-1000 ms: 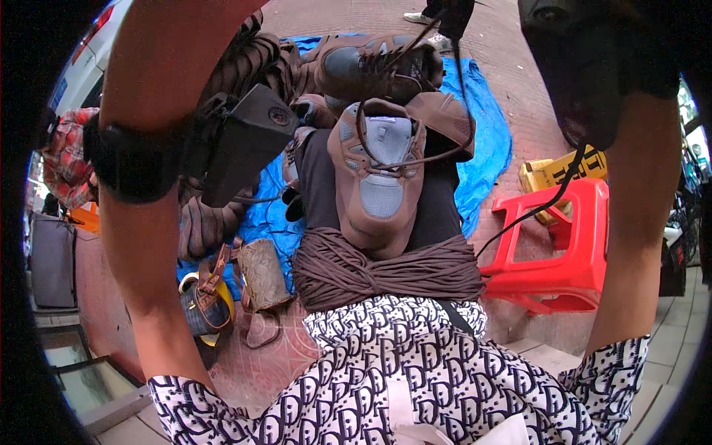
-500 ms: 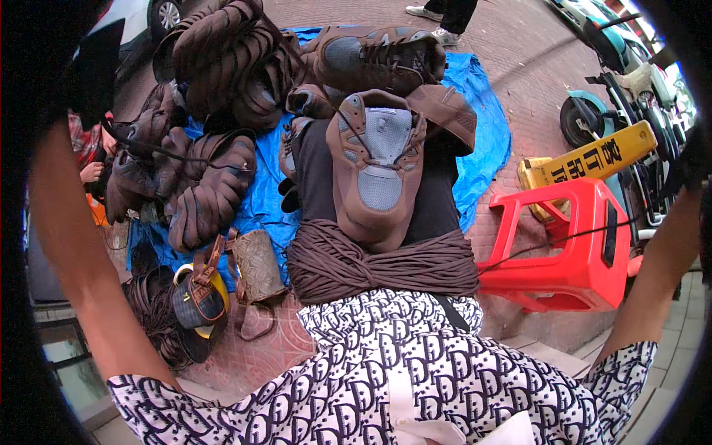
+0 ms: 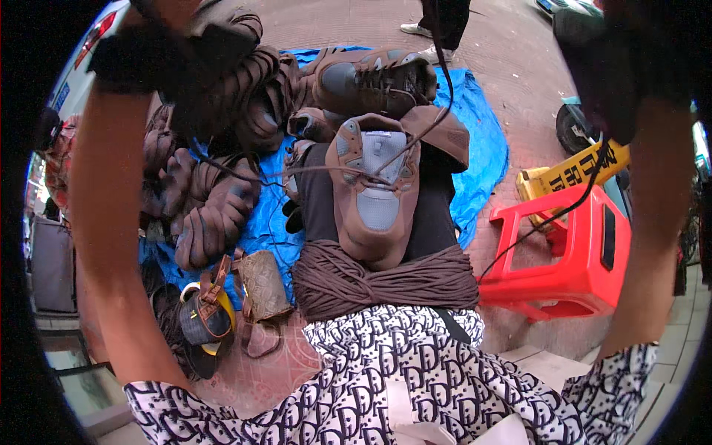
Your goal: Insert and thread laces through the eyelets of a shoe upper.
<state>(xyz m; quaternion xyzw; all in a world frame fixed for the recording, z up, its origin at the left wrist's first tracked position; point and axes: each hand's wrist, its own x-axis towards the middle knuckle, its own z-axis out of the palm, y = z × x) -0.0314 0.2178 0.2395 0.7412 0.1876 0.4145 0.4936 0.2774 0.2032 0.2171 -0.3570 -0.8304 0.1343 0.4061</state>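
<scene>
So, what changed in the last half second: both arms had been flung out wide and low, and now they'd swung back up, forearms framing the view on both sides. The left hand (image 3: 159, 41) sat high at the top left and the right hand (image 3: 615, 74) high at the top right. Both were just dark blobs near the rim, so I couldn't tell whether either was clenched or loose.

A thin dark lace (image 3: 549, 219) ran up toward the right hand, and another strand stretched from the eyelets off to the left. My guess is the lace was being drawn taut through the shoe.

The brown suede lace-up shoe (image 3: 374, 200) hadn't budged. It lay toe toward the person on a black cloth over the lap, touching the fat bundle of brown cord (image 3: 386, 278).

Room-wise, the left was cramped. A heap of brown shoes (image 3: 215, 208) lay on the crumpled blue tarp (image 3: 482, 148), with a yellow-rimmed tin of tools (image 3: 204, 315) near the knee. To the right, the red plastic stool (image 3: 571, 252) stood just beside the leg, right under that lace, so it looked like a snag risk. The brick paving (image 3: 512, 44) beyond the tarp was the open bit, though a bystander's legs (image 3: 441, 22) stood at its far edge.
</scene>
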